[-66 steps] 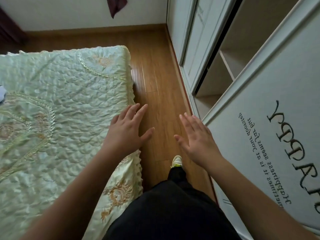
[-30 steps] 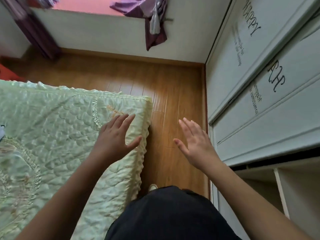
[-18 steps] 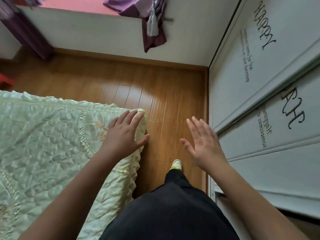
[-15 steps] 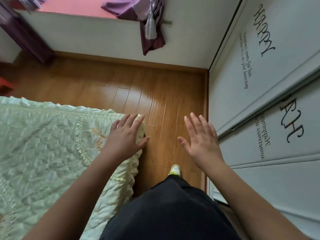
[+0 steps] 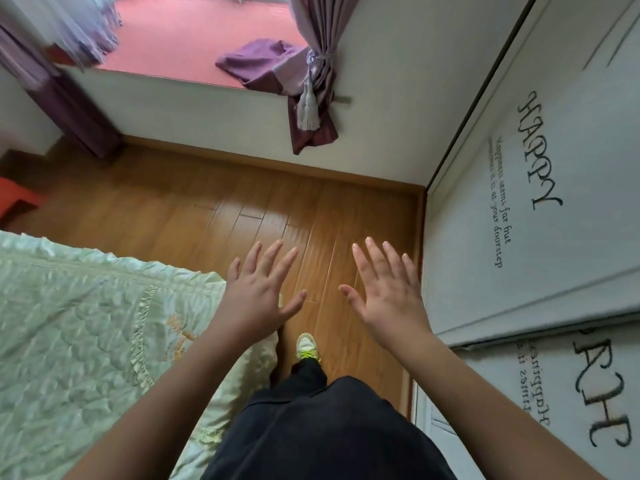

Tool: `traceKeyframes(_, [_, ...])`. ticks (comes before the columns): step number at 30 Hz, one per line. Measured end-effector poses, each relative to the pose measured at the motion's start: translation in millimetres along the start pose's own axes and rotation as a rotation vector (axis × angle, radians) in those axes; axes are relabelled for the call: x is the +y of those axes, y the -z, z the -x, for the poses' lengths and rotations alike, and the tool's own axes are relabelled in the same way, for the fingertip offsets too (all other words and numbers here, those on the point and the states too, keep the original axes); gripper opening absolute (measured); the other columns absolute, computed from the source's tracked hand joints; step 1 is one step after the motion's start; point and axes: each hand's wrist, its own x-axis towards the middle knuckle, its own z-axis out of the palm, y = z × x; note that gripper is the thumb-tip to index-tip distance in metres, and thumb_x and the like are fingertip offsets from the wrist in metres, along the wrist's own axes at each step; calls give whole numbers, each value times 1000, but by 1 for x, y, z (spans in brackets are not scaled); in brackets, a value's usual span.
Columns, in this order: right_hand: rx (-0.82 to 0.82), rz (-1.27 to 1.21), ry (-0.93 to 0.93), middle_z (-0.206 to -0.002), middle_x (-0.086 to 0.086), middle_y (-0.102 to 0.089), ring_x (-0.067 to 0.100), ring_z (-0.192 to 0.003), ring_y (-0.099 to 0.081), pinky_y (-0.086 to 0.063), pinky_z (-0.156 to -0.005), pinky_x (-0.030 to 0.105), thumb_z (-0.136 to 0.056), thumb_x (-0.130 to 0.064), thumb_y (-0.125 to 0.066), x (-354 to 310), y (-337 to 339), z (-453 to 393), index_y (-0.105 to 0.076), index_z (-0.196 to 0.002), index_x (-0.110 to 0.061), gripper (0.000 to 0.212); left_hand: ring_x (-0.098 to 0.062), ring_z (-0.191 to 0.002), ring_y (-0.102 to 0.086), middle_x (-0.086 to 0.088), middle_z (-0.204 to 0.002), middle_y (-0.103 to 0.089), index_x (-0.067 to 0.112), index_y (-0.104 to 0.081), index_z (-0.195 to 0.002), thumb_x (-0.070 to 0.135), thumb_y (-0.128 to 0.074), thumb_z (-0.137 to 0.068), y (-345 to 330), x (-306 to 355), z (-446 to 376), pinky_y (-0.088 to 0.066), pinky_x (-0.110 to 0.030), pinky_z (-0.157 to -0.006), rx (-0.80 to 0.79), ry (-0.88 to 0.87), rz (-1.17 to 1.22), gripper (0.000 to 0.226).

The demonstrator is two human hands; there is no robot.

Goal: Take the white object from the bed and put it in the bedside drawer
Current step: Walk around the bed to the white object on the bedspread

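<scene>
The bed [image 5: 79,334] with a pale green quilted cover fills the lower left. No white object and no bedside drawer show in this view. My left hand [image 5: 256,292] hovers over the bed's near corner, fingers spread, holding nothing. My right hand [image 5: 388,292] is held out over the wooden floor beside the wardrobe, fingers apart and empty.
A narrow strip of wooden floor [image 5: 242,209] runs between the bed and the white sliding wardrobe doors [image 5: 540,237] on the right. Ahead is a low white wall under a window ledge with a tied purple curtain [image 5: 311,98]. A red object [image 5: 17,199] sits at far left.
I have walked forward along the bed to its far corner. The wall and window ledge are closer, less bed shows. Both hands stay open and empty.
</scene>
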Motion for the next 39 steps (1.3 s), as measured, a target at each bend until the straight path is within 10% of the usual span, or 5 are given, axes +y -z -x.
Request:
traceKeyframes(13, [-73,90,182,-162,-3,5,21,-148,10,11,-118,45,-91,-69,-7,-40,13,-213,5,-151,-34,70,-19,-150,3,4,-164,1,40,17,-149,75,-9,-80,10,-117,-137,-12,-54,-118,77,229,73,82])
traceKeyframes(39, [-152,94,857,-163,-1,-7,25,-149,1,7,-119,46,-93,-68,-10,-215,7,-614,-6,-153,-32,70,-19,-148,-6,2,-162,-11,33,-13,-153,67,-26,-87,82,-335,-286,-13,-47,-118,162,961,180,75])
